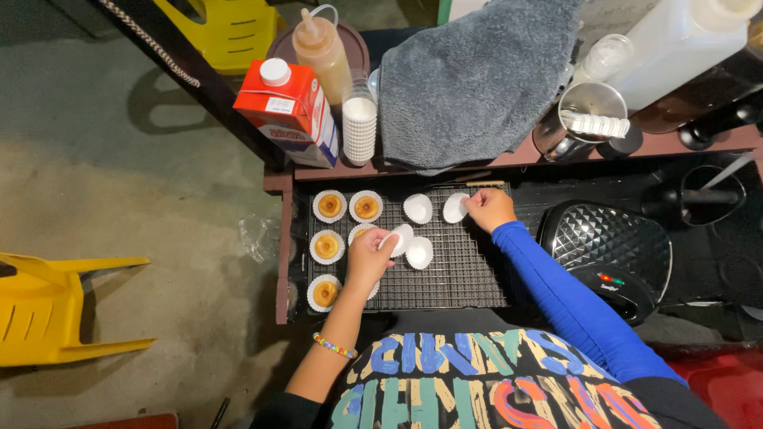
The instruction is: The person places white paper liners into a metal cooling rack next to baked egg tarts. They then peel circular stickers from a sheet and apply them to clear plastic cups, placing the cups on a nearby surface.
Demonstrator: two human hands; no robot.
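A black wire cooling rack [465,266] holds several small golden cakes in white paper cups, such as one at the far left [330,206] and one near the front [324,293]. My left hand [369,260] pinches an empty white paper cup [400,238] over the middle of the rack. My right hand [490,209] holds another empty paper cup [455,207] at the rack's far edge. Two more empty cups sit on the rack, one at the back [418,208] and one in the middle [420,253].
A stack of paper cups [359,129], a red-and-white carton [290,111], a squeeze bottle [322,52] and a grey towel [477,79] sit on the shelf behind. A black waffle-type maker [612,250] stands at right. Yellow plastic chairs [56,306] stand on the floor.
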